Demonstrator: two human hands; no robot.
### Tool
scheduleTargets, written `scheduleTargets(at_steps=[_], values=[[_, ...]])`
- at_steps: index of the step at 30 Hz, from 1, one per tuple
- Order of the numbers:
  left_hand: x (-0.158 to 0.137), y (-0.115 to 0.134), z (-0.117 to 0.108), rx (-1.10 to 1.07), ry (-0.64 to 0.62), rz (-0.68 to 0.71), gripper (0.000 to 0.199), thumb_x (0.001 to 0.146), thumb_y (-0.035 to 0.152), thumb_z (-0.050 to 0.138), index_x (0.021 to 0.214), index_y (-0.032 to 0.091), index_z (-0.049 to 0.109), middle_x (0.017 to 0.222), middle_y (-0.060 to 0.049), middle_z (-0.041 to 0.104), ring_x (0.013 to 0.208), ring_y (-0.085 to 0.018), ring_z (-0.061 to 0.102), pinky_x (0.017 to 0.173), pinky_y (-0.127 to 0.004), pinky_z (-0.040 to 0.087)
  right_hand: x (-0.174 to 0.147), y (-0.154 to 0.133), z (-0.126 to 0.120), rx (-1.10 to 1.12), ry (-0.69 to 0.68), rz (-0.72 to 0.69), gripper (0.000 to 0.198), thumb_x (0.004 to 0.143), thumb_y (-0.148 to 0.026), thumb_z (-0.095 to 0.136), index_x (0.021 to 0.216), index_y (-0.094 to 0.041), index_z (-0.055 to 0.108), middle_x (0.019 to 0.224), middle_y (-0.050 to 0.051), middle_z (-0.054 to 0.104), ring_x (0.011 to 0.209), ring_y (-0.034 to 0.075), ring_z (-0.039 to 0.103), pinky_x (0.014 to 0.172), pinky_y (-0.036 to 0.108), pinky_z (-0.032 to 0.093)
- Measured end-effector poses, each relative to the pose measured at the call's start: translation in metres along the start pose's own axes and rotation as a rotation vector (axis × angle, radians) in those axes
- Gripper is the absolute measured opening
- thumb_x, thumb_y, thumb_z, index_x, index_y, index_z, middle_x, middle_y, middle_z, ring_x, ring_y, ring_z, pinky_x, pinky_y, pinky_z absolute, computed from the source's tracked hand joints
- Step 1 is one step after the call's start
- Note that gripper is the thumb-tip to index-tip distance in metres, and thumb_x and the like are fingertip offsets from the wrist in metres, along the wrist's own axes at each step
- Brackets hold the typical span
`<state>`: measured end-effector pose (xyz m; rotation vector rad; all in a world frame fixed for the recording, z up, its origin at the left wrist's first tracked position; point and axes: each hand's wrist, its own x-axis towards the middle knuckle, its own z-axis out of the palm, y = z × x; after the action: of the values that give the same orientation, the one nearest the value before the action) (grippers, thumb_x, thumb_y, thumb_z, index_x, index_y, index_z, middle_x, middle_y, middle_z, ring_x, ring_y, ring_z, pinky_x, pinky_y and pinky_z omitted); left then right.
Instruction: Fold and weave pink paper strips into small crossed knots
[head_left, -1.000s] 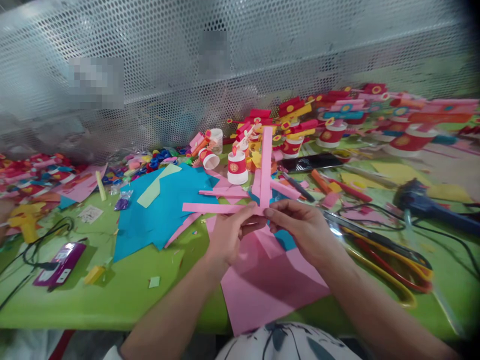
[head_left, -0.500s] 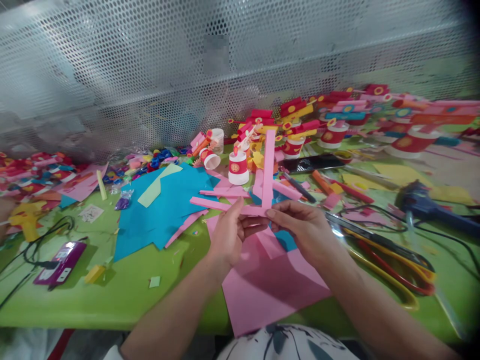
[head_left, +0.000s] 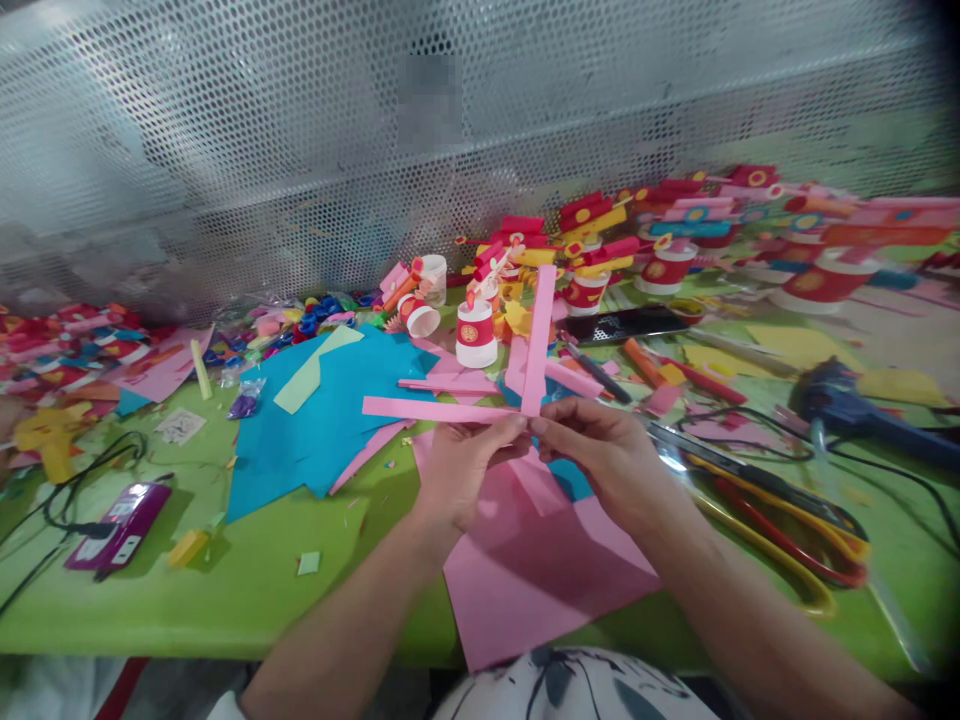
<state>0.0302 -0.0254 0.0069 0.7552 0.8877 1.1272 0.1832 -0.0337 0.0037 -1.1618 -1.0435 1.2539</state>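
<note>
My left hand (head_left: pixel 469 462) pinches a flat pink paper strip (head_left: pixel 427 409) that stretches out to the left. My right hand (head_left: pixel 592 440) pinches the lower end of another pink strip (head_left: pixel 538 335), which points up and away. The two strips meet in an L shape at my fingertips, and both thumbs almost touch there. Whether the strips are joined is hidden by my fingers. Below my hands lies a pink paper sheet (head_left: pixel 547 580). Just beyond them stands a red and white paper cup (head_left: pixel 476 335) with small paper parts on top.
Scissors (head_left: pixel 780 510) and a blue glue gun (head_left: pixel 847 400) with its cord lie on the right. Blue paper (head_left: pixel 300 440) is at centre left, with a purple power strip (head_left: pixel 120 528) nearer. Decorated cups (head_left: pixel 667 268) line the back right, before a perforated metal panel (head_left: pixel 300 130).
My left hand's thumb has slid right, close to my right thumb. The left strip now lies flatter and shows its broad face; the upright strip leans slightly more to the right.
</note>
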Motion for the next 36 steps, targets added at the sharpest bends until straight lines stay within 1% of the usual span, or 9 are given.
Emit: scheduleTargets(at_steps=[3,6,12,16,19,23,26,30,36], values=[[-0.0001,0.002,0.0003,-0.02,0.022,-0.014,0.021,0.068,0.029,0.085,0.079,0.013,0.079,0.076,-0.007,0.074,0.07,-0.017,0.068,0.079,-0.034,0.057,-0.0001,0.0005,-0.0001,0.022,-0.012,0.006,0.029,0.063,-0.044,0.091,0.08,-0.024,0.078,0.074,0.001,0.068,0.064,0.014,0.057,0.06,0.028,0.05],[0.0001,0.0019,-0.0003,-0.04,0.02,-0.02,0.02,0.069,0.029,0.085,0.079,0.013,0.078,0.076,-0.006,0.073,0.07,-0.016,0.067,0.077,-0.032,0.057,-0.0003,0.0001,0.0001,0.028,-0.008,-0.004,0.027,0.063,-0.042,0.091,0.081,-0.025,0.08,0.076,0.001,0.068,0.066,0.014,0.057,0.061,0.027,0.05],[0.0009,-0.0007,-0.0001,-0.058,0.021,-0.018,0.018,0.071,0.027,0.084,0.08,0.012,0.079,0.074,-0.005,0.073,0.068,-0.013,0.066,0.077,-0.03,0.057,0.0007,0.0027,-0.0001,0.019,-0.044,-0.051,0.022,0.069,-0.038,0.089,0.085,-0.026,0.08,0.081,0.0,0.069,0.069,0.014,0.057,0.063,0.026,0.05],[0.002,-0.0013,-0.0005,-0.06,0.034,-0.027,0.017,0.07,0.025,0.083,0.081,0.013,0.08,0.073,-0.005,0.073,0.068,-0.014,0.067,0.075,-0.029,0.056,0.0,0.0017,0.0002,0.019,-0.041,-0.069,0.022,0.069,-0.037,0.088,0.085,-0.025,0.078,0.079,0.0,0.068,0.067,0.013,0.056,0.061,0.026,0.049],[0.0032,-0.0019,-0.002,-0.069,0.015,-0.032,0.018,0.069,0.028,0.084,0.078,0.013,0.079,0.072,-0.005,0.073,0.067,-0.014,0.067,0.076,-0.03,0.057,0.0,0.0008,0.0002,0.009,-0.046,-0.09,0.019,0.071,-0.037,0.087,0.082,-0.025,0.078,0.077,-0.001,0.067,0.066,0.013,0.055,0.061,0.026,0.049],[0.0027,-0.002,-0.0023,-0.087,0.001,-0.018,0.019,0.067,0.028,0.086,0.075,0.012,0.078,0.071,-0.005,0.073,0.065,-0.014,0.066,0.075,-0.03,0.056,0.0018,0.0035,-0.0019,-0.007,-0.062,-0.082,0.021,0.072,-0.04,0.086,0.087,-0.026,0.079,0.079,0.001,0.07,0.069,0.014,0.059,0.063,0.027,0.052],[0.0011,-0.0015,-0.0011,-0.085,-0.021,-0.017,0.019,0.071,0.029,0.083,0.077,0.012,0.078,0.073,-0.006,0.075,0.069,-0.017,0.069,0.074,-0.031,0.056,0.0027,0.0062,-0.0041,0.008,-0.087,-0.086,0.022,0.074,-0.039,0.085,0.09,-0.027,0.078,0.081,0.001,0.07,0.073,0.015,0.06,0.065,0.026,0.052],[0.0019,-0.003,-0.0018,-0.117,-0.068,-0.015,0.021,0.074,0.03,0.081,0.085,0.012,0.079,0.084,-0.01,0.078,0.081,-0.024,0.073,0.077,-0.034,0.056,0.0019,0.0057,-0.0046,0.004,-0.092,-0.086,0.019,0.074,-0.037,0.085,0.088,-0.025,0.078,0.08,0.0,0.069,0.07,0.013,0.058,0.062,0.024,0.051],[0.0057,-0.0066,-0.0043,-0.127,-0.041,-0.047,0.024,0.073,0.028,0.083,0.089,0.01,0.078,0.086,-0.011,0.078,0.082,-0.024,0.074,0.083,-0.036,0.058,0.0023,0.0038,-0.0023,-0.013,-0.101,-0.091,0.019,0.074,-0.037,0.084,0.088,-0.024,0.078,0.082,0.0,0.07,0.07,0.013,0.059,0.062,0.024,0.052]])
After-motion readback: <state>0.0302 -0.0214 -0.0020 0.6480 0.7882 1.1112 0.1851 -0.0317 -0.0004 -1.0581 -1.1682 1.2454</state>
